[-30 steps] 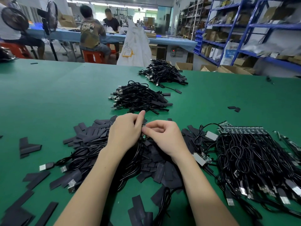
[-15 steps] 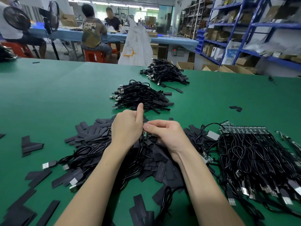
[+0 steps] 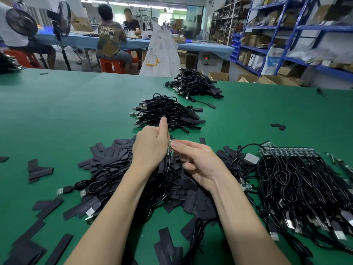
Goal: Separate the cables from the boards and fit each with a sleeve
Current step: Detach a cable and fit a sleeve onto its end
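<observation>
A small green board (image 3: 169, 149) with a black cable (image 3: 166, 170) hanging from it is held between my two hands above a heap of flat black sleeves (image 3: 114, 159). My left hand (image 3: 150, 146) grips the board's left side, thumb pointing up. My right hand (image 3: 198, 163) pinches its right edge with thumb and forefinger. To the right lies a strip of joined boards (image 3: 286, 151) with several black cables (image 3: 305, 188) attached.
Two piles of cables (image 3: 164, 113) (image 3: 193, 85) lie farther back on the green table (image 3: 57, 111). Loose sleeves (image 3: 38, 171) scatter left and near me. Two stray sleeve pieces (image 3: 278, 126) lie at the right. People sit at a blue table beyond.
Both hands have lifted slightly off the sleeve heap and the green board with its cable has come into view between them; my left thumb now points upward.
</observation>
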{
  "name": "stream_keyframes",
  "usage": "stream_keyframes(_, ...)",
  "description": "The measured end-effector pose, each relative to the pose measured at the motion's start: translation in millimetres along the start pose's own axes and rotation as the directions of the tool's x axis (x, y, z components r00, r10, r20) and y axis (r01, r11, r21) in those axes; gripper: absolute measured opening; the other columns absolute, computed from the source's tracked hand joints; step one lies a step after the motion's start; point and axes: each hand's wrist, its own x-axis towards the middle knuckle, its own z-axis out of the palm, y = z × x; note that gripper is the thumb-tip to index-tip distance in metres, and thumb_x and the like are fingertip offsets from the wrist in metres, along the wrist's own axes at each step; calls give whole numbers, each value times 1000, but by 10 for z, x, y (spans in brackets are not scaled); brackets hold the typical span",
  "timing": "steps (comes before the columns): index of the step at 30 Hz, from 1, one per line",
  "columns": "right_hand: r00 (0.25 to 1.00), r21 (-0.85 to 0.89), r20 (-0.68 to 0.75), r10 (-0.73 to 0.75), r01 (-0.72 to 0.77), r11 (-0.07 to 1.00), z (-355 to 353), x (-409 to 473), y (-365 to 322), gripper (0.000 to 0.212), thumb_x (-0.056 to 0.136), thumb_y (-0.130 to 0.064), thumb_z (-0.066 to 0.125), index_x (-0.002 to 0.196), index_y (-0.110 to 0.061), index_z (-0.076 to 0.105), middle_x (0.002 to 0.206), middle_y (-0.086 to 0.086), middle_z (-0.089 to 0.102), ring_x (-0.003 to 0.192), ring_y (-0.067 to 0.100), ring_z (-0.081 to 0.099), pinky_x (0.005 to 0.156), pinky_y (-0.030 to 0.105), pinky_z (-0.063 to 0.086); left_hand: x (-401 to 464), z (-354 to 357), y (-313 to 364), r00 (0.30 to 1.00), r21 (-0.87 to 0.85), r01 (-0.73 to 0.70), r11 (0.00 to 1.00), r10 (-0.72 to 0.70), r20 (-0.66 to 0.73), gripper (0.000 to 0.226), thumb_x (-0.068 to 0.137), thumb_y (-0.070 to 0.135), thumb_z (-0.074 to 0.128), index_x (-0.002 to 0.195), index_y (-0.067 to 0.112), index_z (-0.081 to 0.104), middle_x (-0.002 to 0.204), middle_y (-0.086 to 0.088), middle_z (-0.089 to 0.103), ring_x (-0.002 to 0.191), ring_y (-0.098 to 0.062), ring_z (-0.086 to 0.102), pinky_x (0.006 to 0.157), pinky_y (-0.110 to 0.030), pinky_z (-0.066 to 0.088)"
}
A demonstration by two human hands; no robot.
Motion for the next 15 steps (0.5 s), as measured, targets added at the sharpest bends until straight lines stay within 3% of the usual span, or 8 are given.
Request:
stream_keyframes(3, 999, -106, -20, -44, 42, 994, -48, -24, -73, 6, 82, -15, 81, 87, -16, 79, 75, -8, 71, 50, 0, 47, 39, 12, 28, 12, -39, -46, 1000, 51, 1, 999, -1, 2, 73, 104, 56, 33, 52, 11, 58, 43, 6, 54, 58, -20, 61, 66, -33, 46)
stream_keyframes(7, 999, -134, -8, -47, 45, 990, -233, -90, -278, 15, 71, -21, 82, 85, -17, 79, 72, -9, 68, 52, 2, 44, 37, 11, 27, 37, -116, -177, 999, 131, 16, 991, -9, -49, 69, 106, 53, 32, 56, 12, 56, 56, 0, 62, 63, -19, 60, 64, -32, 41)
stream_keyframes(9, 998, -78, 51, -41, 45, 996, -318, -147, -372, 8, 70, -22, 80, 77, -19, 81, 69, -9, 66, 53, 2, 49, 36, 10, 29, 52, -149, -206, 997, 208, -15, 978, 30, -67, 59, 106, 49, 33, 66, 16, 60, 69, 1, 63, 75, -22, 59, 74, -38, 46)
stream_keyframes(11, 997, -8, 60, -50, 50, 999, -354, -175, -423, 11, 72, -20, 79, 82, -16, 80, 70, -8, 65, 55, 4, 54, 37, 10, 35, 54, -157, -192, 994, 272, -56, 961, 79, -75, 40, 104, 46, 41, 88, 20, 66, 92, 1, 62, 96, -23, 56, 90, -44, 46)
stream_keyframes(13, 998, 4, 12, -65, 65, 998, -336, -161, -431, 14, 75, -19, 79, 88, -14, 77, 71, -6, 67, 56, 4, 59, 41, 11, 41, 51, -158, -105, 995, 184, -91, 979, 97, -24, 24, 100, 44, 54, 95, 24, 65, 98, 5, 64, 99, -16, 57, 88, -34, 47)
stream_keyframes(15, 996, 5, -33, -86, 87, 996, -272, -131, -397, 8, 83, -14, 77, 91, -13, 75, 73, -4, 70, 59, 4, 63, 48, 12, 48, 57, -183, 21, 976, -146, 34, 989, -1, 218, 21, 99, 43, 59, 93, 24, 66, 91, 9, 69, 90, -11, 67, 80, -23, 51)
